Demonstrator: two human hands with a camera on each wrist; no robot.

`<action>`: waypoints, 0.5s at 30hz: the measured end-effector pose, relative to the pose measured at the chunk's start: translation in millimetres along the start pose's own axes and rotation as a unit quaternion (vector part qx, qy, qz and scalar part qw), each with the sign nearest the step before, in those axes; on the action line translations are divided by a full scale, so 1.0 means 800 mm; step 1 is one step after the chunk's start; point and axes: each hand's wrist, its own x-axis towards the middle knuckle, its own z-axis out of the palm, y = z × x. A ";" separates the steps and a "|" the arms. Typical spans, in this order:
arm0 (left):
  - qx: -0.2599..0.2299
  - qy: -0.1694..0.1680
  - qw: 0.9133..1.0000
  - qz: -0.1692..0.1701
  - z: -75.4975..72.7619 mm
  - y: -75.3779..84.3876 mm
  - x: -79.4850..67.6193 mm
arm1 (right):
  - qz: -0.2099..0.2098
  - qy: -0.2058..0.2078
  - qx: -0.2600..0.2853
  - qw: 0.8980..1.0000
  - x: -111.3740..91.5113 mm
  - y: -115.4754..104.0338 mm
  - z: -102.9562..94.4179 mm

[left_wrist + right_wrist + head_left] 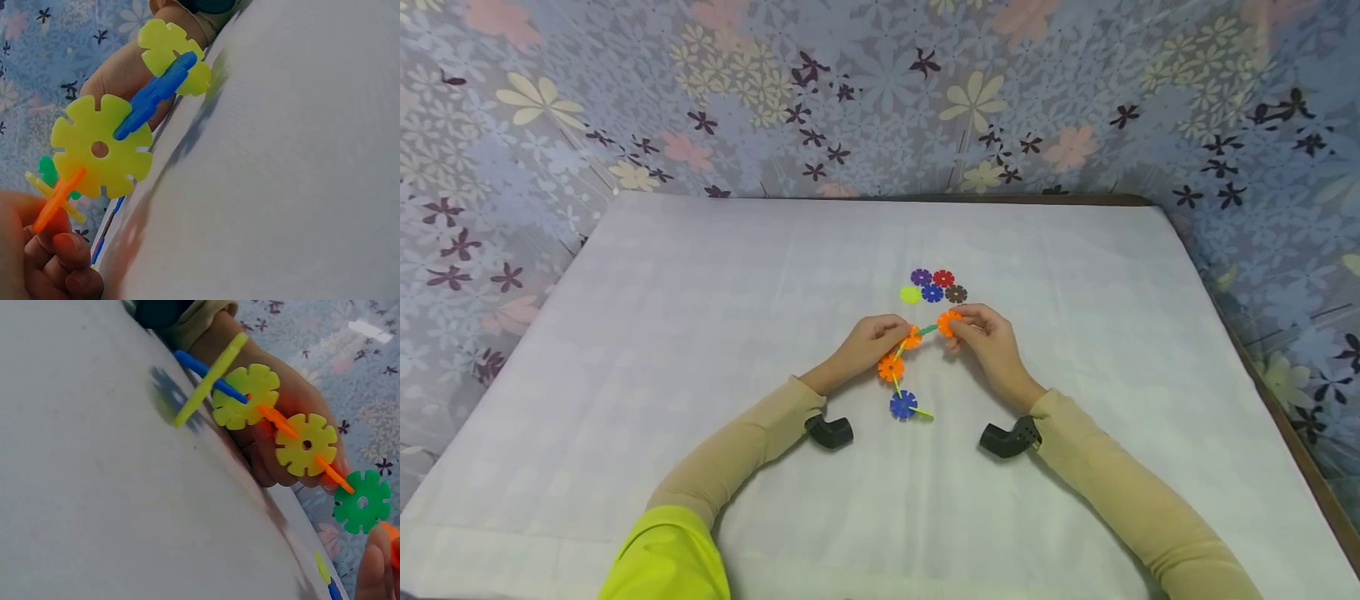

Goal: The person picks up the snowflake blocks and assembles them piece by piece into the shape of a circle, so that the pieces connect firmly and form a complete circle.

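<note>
Behind the white table (pixel 715 283) is flowered cloth (pixel 880 100). Near five loose discs (pixel 932 293), I hold the chain (pixel 887 372): my left hand (pixel 867 342) pinches one orange disc (pixel 914 337), my right hand (pixel 994 343) the orange end disc (pixel 947 322). I think any push should be straight and gentle.

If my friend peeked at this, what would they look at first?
Probably the bright chain of flower-shaped discs over the white table, with the left hand pinching it and the right hand holding an orange disc at one end. Next, perhaps, the five loose discs lying just beyond the hands. After that, maybe the flowery backdrop behind the table.
</note>
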 end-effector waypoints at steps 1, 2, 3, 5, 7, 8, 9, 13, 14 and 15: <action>0.003 -0.001 1.000 -0.001 0.000 -0.001 0.000 | 0.005 -0.001 0.005 1.000 0.000 0.000 0.000; 0.005 -0.002 1.000 -0.003 0.000 -0.002 0.001 | 0.011 -0.004 0.009 1.000 0.000 0.000 0.000; 0.006 -0.004 1.000 -0.003 0.000 -0.003 0.001 | 0.019 -0.007 0.013 1.000 0.001 0.000 -0.001; 0.011 -0.006 1.000 -0.002 0.001 -0.004 0.001 | 0.032 -0.018 0.021 0.999 0.001 0.000 -0.001; 0.016 -0.010 1.000 0.000 0.001 -0.004 0.000 | 0.042 -0.030 0.025 0.998 0.001 -0.001 -0.002; 0.019 -0.013 1.000 0.000 0.001 -0.004 0.000 | 0.046 -0.035 0.028 0.998 0.001 -0.001 -0.002; 0.021 -0.015 1.000 0.003 0.001 -0.004 0.000 | 0.050 -0.039 0.030 0.998 0.001 -0.002 -0.003; 0.028 -0.020 0.999 0.014 0.000 -0.006 0.000 | 0.061 -0.049 0.036 0.996 0.001 -0.003 -0.003; 0.029 -0.019 0.999 0.017 0.000 -0.006 0.000 | 0.063 -0.053 0.038 0.996 0.000 -0.004 -0.003; 0.030 -0.017 0.999 0.021 0.000 -0.006 0.000 | 0.066 -0.057 0.041 0.995 0.000 -0.003 -0.003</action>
